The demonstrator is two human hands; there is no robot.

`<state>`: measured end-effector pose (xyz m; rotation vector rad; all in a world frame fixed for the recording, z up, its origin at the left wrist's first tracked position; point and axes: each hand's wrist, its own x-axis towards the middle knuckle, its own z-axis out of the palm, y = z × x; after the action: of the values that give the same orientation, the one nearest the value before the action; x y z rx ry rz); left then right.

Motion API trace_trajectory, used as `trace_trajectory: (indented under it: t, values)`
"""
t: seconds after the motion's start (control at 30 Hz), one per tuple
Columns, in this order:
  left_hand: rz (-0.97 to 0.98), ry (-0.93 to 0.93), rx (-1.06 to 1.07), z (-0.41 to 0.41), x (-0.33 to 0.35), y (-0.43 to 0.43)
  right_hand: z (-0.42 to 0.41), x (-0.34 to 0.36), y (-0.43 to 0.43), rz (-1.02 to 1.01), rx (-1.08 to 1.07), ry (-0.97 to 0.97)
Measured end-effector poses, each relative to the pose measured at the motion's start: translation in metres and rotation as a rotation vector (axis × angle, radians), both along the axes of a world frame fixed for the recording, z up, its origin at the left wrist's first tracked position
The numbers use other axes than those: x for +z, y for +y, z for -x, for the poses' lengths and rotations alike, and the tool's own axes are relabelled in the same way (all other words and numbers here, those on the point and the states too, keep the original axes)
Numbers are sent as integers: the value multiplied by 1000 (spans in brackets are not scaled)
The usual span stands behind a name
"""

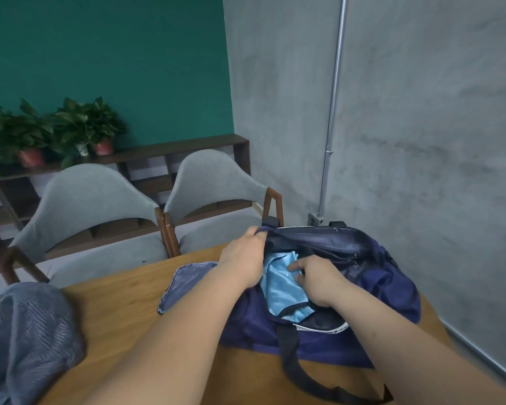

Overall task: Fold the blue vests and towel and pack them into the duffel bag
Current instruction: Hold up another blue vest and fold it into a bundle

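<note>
The right grip (316,279) is inside the mouth of the navy fabric duffel bag (377,276), with thumb and curled fingers (300,278) closed on the shiny light-blue vest (281,290). The vest lies partly in the opening and spills over its near lip. The left grip (244,255) pinches the bag's opening edge at its far left end and holds it lifted. The bag's black webbing strap (292,355) trails toward the near edge.

Just left of the bag, under the left forearm, lies a blue-grey piece of fabric with a stitched border (184,285). Well apart at the near left sits a crumpled grey-blue striped towel (32,331), with a sliver of light-blue cloth showing at its left side.

All of this rests on a warm wooden surface (114,311). The bag sits at the far right corner, close to the grey concrete wall (421,141), where a metal conduit (336,83) runs down to a wall box. A stretch of bare wood lies between towel and bag. Two grey upholstered chairs (91,200) stand along the far edge. Behind them a dark wooden shelf (187,147) carries potted plants (100,127) against a teal wall.
</note>
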<state>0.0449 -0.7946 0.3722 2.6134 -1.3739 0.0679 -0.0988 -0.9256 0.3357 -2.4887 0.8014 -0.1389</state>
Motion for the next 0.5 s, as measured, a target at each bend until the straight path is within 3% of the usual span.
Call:
trace_trajectory:
  t: [0.2,0.37,0.5]
  values:
    - [58,25,-63,-5,20,-8,-27,2,-2,-114,-128,-304]
    - [65,66,-83,-13,20,-8,-25,-33,-1,14,-139,-34]
    - [86,104,-99,-13,12,-4,-21,-22,9,372,-141,124]
